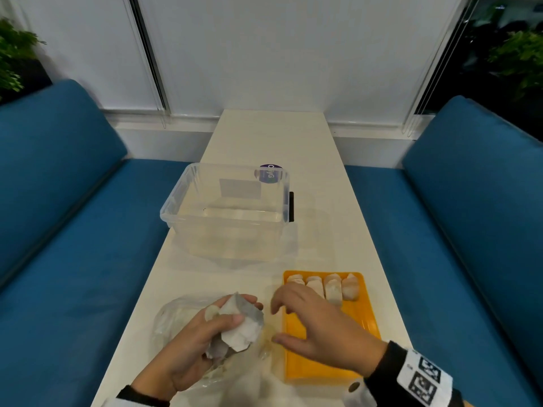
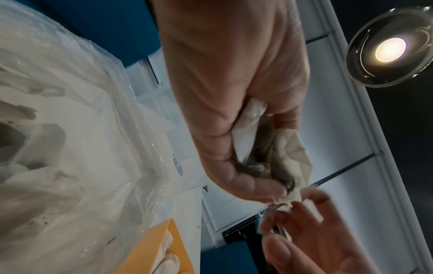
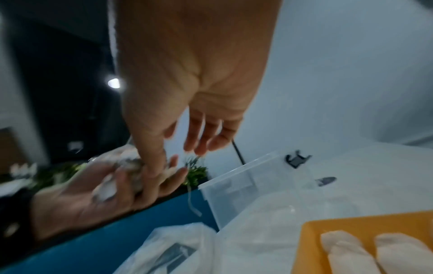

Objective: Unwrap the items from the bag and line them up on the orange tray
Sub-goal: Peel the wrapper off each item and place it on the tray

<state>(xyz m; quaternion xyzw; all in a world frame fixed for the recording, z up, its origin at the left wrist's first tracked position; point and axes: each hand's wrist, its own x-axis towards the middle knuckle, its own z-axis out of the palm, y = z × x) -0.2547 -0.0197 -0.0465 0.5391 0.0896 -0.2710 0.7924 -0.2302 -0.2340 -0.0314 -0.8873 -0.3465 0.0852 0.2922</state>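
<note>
My left hand (image 1: 211,327) grips a wrapped item (image 1: 239,324) in crumpled white and grey paper, just left of the orange tray (image 1: 364,315); the wrapped item (image 2: 271,152) fills that palm in the left wrist view. My right hand (image 1: 296,312) hovers over the tray's left part, fingers spread and empty, close to the wrapped item. In the right wrist view the right hand (image 3: 178,152) reaches toward the wrapped item (image 3: 126,174), blurred. Several pale unwrapped items (image 1: 333,286) lie side by side along the tray's far edge. The clear plastic bag (image 1: 173,315) lies under my left hand.
An empty clear plastic box (image 1: 226,207) with a black clip stands on the white table (image 1: 273,136) beyond the tray. Loose clear plastic (image 1: 246,383) lies at the near edge. Blue bench seats (image 1: 67,230) flank the narrow table on both sides.
</note>
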